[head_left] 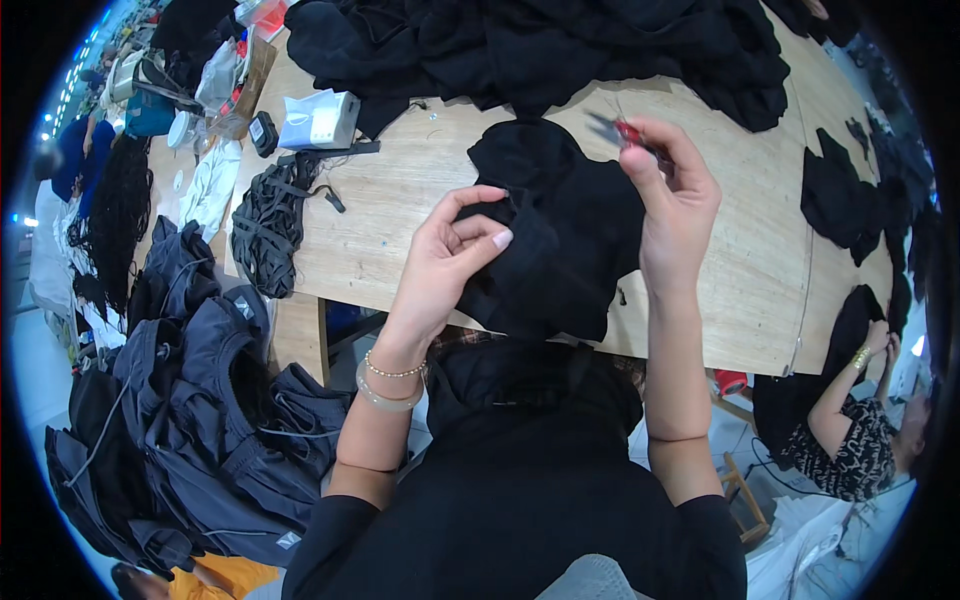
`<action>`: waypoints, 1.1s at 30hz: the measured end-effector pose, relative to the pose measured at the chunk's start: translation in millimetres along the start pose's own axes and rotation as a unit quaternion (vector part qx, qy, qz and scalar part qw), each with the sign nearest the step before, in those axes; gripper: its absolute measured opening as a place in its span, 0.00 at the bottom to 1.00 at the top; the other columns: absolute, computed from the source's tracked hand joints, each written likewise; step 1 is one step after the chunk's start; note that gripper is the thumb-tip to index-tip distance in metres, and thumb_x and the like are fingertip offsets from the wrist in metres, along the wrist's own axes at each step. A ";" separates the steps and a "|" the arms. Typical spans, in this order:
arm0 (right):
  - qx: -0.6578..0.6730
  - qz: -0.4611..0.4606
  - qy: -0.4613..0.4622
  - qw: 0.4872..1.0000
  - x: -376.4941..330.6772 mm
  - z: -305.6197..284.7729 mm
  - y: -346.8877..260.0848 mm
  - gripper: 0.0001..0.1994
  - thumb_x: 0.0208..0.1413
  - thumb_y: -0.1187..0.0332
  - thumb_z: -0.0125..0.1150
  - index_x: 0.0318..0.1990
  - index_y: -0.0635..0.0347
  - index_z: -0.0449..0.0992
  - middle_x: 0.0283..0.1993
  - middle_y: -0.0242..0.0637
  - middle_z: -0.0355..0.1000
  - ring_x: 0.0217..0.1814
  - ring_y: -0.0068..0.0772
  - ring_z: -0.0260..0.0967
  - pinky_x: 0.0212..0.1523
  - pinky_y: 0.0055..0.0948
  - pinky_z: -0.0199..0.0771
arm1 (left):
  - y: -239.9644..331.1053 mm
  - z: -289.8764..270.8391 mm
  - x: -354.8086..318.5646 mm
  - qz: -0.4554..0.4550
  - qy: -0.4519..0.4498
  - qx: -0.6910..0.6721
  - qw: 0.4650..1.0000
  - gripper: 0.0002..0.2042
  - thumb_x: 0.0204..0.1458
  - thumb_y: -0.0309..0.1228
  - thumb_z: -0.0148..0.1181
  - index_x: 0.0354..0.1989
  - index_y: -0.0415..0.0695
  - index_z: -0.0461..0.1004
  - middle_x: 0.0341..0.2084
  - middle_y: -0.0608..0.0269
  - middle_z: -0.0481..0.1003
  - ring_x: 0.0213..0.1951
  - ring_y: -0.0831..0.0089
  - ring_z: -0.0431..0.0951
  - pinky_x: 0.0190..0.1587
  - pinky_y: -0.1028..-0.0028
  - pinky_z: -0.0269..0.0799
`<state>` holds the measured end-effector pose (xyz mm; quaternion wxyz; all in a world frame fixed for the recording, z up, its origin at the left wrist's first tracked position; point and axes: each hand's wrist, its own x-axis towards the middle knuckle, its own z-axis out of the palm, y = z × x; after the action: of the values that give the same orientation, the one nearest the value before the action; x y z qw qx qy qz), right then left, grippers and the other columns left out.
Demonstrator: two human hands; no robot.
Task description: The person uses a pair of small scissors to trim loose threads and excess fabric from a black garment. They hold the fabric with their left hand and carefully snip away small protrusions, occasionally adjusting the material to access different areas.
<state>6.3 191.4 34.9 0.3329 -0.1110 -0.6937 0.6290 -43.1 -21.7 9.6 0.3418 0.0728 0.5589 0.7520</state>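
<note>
a black garment (560,230) is being pinched by the left hand (450,255) on the table (400,180) while red thread snips (622,130) are being gripped in the closed right hand (675,190); trimming seems underway, and a loose thread likely needs locating.

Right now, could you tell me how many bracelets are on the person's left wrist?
2: a thin beaded bracelet nearer the left hand, and a pale smooth bangle just below it toward the forearm. None seems hidden.
</note>
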 end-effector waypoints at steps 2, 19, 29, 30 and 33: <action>-0.080 -0.019 -0.042 0.996 -2.5 -12.9 4.4 0.09 0.47 0.69 0.75 0.36 0.60 0.84 0.31 0.25 0.75 0.41 0.26 0.62 0.47 0.26 0.64 | 6.1 -0.7 1.1 0.019 -0.008 0.000 1.000 0.19 0.59 0.17 0.59 0.60 0.37 0.68 0.34 0.64 0.80 0.38 0.84 0.78 0.47 0.84 0.71; -0.246 -0.141 -0.181 0.942 -19.5 -13.6 15.4 0.14 0.40 0.57 0.76 0.33 0.52 0.84 0.29 0.23 0.73 0.41 0.31 0.61 0.50 0.31 0.57 | 9.5 7.0 1.0 0.036 -0.020 0.068 0.997 0.21 0.60 0.19 0.60 0.62 0.38 0.68 0.35 0.66 0.80 0.38 0.88 0.75 0.44 0.87 0.68; 0.192 0.101 -0.138 0.966 5.0 -15.4 43.9 0.14 0.68 0.57 0.58 0.43 0.60 0.72 0.36 0.30 0.70 0.38 0.23 0.64 0.45 0.24 0.67 | 10.3 7.3 5.3 0.075 -0.067 0.037 0.994 0.20 0.62 0.20 0.58 0.63 0.39 0.66 0.34 0.68 0.77 0.38 0.89 0.73 0.44 0.87 0.67; 0.235 0.142 -0.176 0.945 9.9 -19.3 47.7 0.16 0.68 0.55 0.57 0.42 0.60 0.71 0.35 0.30 0.69 0.38 0.23 0.65 0.44 0.24 0.67 | 11.4 8.0 6.2 0.083 -0.077 0.036 0.993 0.20 0.62 0.20 0.57 0.63 0.39 0.66 0.34 0.69 0.77 0.39 0.89 0.73 0.44 0.86 0.67; 0.209 0.194 -0.257 0.923 21.3 -15.4 43.2 0.21 0.69 0.49 0.54 0.34 0.60 0.71 0.38 0.31 0.72 0.37 0.23 0.66 0.43 0.26 0.68 | 22.5 14.5 8.2 0.088 -0.099 0.055 0.990 0.22 0.63 0.22 0.57 0.65 0.40 0.64 0.33 0.69 0.76 0.36 0.86 0.74 0.43 0.85 0.68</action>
<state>-11.9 223.9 0.7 0.0297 -0.0060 -0.5734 0.8187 -51.9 -8.6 32.7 0.3231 0.2142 0.5544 0.7365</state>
